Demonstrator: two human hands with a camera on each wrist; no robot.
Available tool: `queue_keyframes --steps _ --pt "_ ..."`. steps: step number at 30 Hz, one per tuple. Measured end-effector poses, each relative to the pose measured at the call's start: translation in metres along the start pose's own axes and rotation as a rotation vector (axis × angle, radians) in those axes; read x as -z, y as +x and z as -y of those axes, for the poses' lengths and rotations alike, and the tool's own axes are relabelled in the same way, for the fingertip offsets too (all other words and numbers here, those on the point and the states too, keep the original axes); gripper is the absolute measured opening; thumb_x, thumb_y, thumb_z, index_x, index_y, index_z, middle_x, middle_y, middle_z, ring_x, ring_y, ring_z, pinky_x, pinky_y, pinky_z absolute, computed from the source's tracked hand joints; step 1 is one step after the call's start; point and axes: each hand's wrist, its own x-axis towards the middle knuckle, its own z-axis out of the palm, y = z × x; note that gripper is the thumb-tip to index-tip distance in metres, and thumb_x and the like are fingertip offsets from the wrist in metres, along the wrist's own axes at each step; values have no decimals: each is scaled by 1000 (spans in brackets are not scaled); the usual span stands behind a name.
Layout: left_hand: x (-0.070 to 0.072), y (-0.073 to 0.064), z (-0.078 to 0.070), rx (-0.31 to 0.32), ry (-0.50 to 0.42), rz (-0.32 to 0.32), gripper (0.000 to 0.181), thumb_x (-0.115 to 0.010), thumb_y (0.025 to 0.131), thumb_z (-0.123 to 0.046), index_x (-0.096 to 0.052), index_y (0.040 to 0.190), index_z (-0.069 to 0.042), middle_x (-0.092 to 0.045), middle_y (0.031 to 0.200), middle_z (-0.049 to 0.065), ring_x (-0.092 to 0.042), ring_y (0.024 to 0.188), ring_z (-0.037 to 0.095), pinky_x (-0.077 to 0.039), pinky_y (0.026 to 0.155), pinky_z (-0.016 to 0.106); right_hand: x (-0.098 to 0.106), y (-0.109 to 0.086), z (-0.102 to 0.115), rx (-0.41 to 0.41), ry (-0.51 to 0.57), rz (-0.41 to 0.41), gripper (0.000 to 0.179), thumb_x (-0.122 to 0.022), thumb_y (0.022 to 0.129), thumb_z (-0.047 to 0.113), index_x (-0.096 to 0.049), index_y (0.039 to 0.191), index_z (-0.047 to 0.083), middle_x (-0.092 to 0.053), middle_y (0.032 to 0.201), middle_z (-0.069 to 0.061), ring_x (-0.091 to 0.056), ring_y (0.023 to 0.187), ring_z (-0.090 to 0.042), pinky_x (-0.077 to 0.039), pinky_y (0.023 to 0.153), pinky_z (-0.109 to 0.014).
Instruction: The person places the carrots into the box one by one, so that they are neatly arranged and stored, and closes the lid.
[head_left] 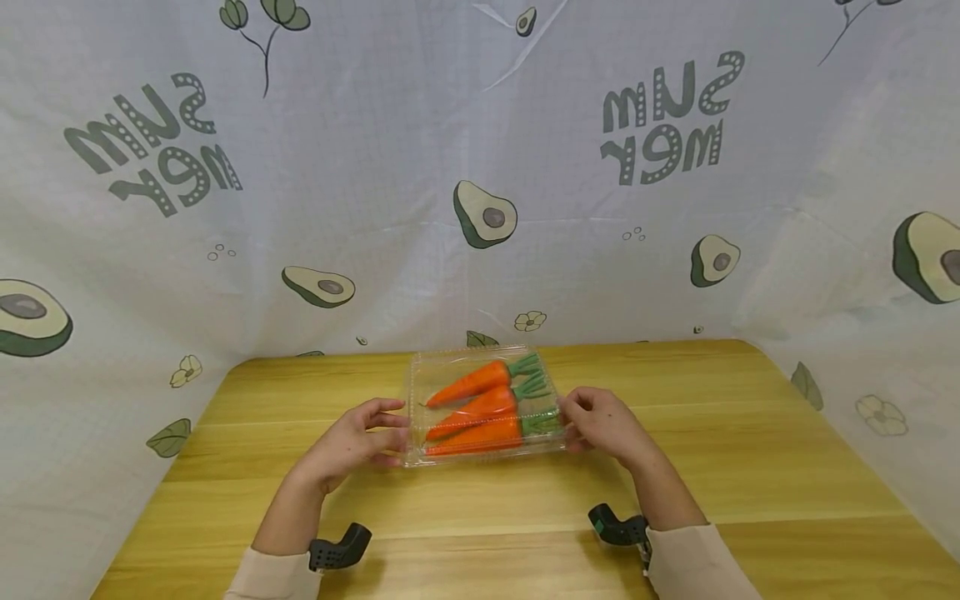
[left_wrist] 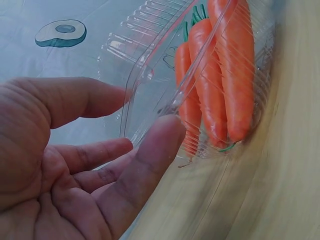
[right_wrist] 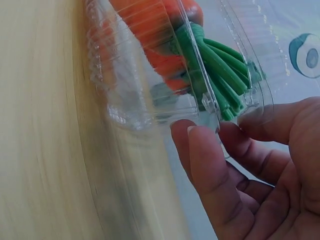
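A clear plastic clamshell box (head_left: pixel 442 362) with a ridged rim lies across the middle of the head view. Inside are three orange carrots (head_left: pixel 491 404) with green tops pointing right. My left hand (head_left: pixel 352 442) holds the box's left end, its thumb (left_wrist: pixel 160 142) and index finger on the rim near a corner. At the opposite end my right hand (head_left: pixel 603 425) pinches the rim beside the green tops (right_wrist: pixel 215 75). Whether the lid is fully pressed down, or the box is raised off the table, I cannot tell.
A wood-grain table (head_left: pixel 480 517) lies under the box and both arms. Behind and around it hangs a white cloth (head_left: pixel 390 167) printed with avocados and lettering. Black wrist cameras (head_left: pixel 341 547) stick out from both wrists.
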Motion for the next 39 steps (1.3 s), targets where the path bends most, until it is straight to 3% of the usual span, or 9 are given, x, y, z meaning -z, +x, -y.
queue_keyframes --steps 5,12,23,28,33,39 --pt "-1 1 1 0 8 -29 66 -67 98 -16 -36 151 6 -48 145 32 -69 103 21 -64 84 36 -1 1 1 3 6 -5 29 -52 108 25 -64 102 -1 -64 102 -14 -68 80 -18 -64 69 -35" --pt "-1 1 2 4 9 -66 61 -67 98 -16 -40 150 5 -51 143 29 -69 104 20 -64 86 37 3 -2 2 29 20 51 30 -50 108 20 -64 113 -5 -66 112 -19 -71 87 -20 -65 74 -37" --pt "0 0 1 4 29 -10 63 -62 101 -13 -33 154 6 -55 135 33 -69 99 19 -64 85 34 10 -3 1 68 36 140 31 -54 106 16 -60 123 -9 -65 109 -18 -69 90 -19 -64 78 -35" --pt "0 0 3 38 22 13 73 -65 100 -15 -25 159 0 -64 124 26 -72 83 18 -65 73 32 11 -3 1 76 39 155 28 -55 105 14 -58 121 -8 -63 103 -14 -66 83 -20 -64 76 -33" --pt "-1 2 5 65 24 6 75 -66 100 -17 -24 160 -2 -67 115 20 -73 76 16 -65 71 33 9 -3 1 74 38 152 27 -57 103 13 -56 121 -8 -62 103 -14 -64 82 -19 -64 76 -33" --pt "-1 2 5 61 28 -10 71 -63 100 -11 -25 160 -2 -66 108 18 -73 75 15 -65 73 32 10 -2 -1 50 52 164 45 -59 101 13 -41 139 -4 -65 105 -18 -68 83 -22 -65 78 -38"
